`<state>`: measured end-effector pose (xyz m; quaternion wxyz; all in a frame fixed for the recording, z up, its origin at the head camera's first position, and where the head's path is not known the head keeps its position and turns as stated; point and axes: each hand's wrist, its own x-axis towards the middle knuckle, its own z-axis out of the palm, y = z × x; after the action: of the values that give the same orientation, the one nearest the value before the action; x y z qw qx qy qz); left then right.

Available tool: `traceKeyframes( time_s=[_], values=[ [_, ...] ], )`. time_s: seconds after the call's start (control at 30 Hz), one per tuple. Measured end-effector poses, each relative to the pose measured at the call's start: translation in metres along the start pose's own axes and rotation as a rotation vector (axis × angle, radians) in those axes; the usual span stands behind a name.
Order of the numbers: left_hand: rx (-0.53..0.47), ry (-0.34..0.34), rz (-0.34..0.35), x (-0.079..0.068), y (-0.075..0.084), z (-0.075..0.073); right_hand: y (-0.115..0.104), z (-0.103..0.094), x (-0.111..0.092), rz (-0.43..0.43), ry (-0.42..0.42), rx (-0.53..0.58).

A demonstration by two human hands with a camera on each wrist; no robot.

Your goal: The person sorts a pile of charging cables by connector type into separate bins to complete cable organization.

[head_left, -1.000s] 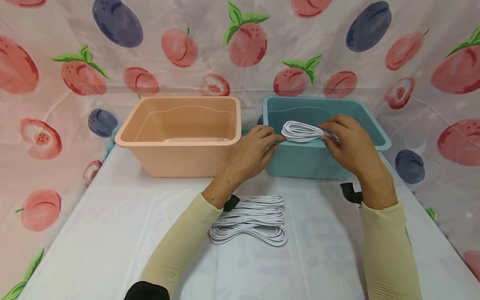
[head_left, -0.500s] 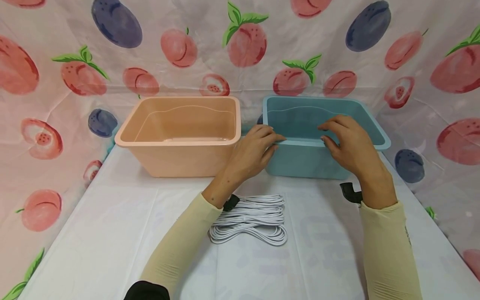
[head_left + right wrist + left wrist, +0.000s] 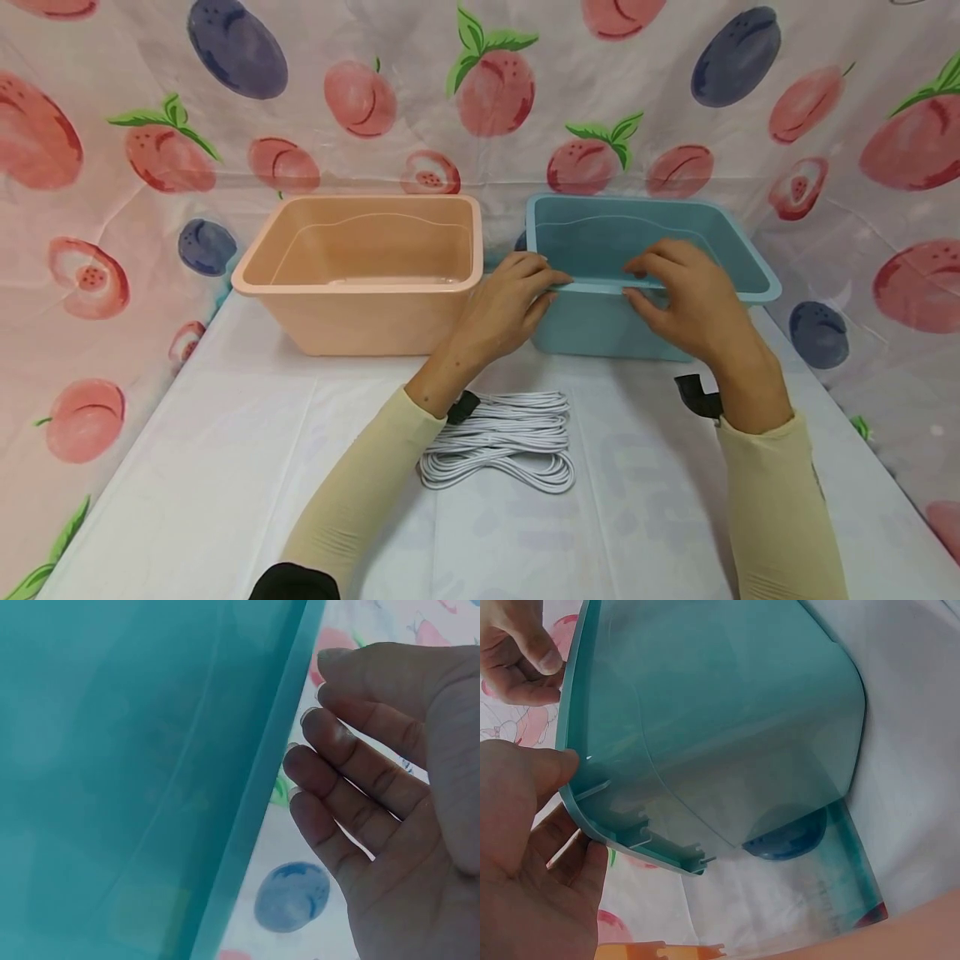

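Observation:
At the left end of the teal plastic bin's (image 3: 607, 327) front rim, my left hand (image 3: 508, 304) grips the edge. The left wrist view has that thumb on one side of the rim and the fingers (image 3: 592, 874) curled on the other. My right hand (image 3: 690, 304) hovers over the front rim farther right, holding nothing. In the right wrist view its fingers (image 3: 330, 739) are loosely bent beside the teal rim (image 3: 259, 776), and the thumb is apart from it. Bundles of white cord (image 3: 517, 433) lie on the table, partly behind my left forearm. The teal bin's floor is hidden from the head view.
A peach-orange bin (image 3: 367, 321) stands left of the teal one, behind my left forearm. White cloth (image 3: 225, 467) covers the table. A fruit-print curtain (image 3: 510, 158) hangs close behind both bins.
My right hand let go of a bundle of white cord over the teal bin, and the bundle dropped out of sight inside. That hand then shifted slightly left and nearer; my left hand stayed put.

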<state>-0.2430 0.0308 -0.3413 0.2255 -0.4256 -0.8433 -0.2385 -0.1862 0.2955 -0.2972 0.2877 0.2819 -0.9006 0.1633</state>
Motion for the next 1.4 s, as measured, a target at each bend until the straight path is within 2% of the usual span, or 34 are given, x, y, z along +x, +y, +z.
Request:
traceKeyframes(
  time_s=[0.23,0.6,0.83,1.17,1.4],
  values=[
    [0.005,-0.009,-0.008,0.000,0.000,0.000,-0.016,0.000,0.001,-0.067,-0.036,-0.007],
    [-0.013,0.007,0.002,-0.001,0.001,-0.001,-0.038,0.004,0.001,-0.078,-0.217,0.044],
    [-0.029,0.009,0.005,0.000,0.000,0.000,-0.045,0.011,0.003,-0.076,-0.306,0.053],
    [-0.031,0.005,0.002,-0.001,0.000,0.001,-0.048,0.024,0.003,-0.142,-0.352,0.077],
    [-0.027,0.008,0.001,-0.001,0.000,0.000,-0.053,0.034,0.004,-0.123,-0.420,0.083]
  ],
)
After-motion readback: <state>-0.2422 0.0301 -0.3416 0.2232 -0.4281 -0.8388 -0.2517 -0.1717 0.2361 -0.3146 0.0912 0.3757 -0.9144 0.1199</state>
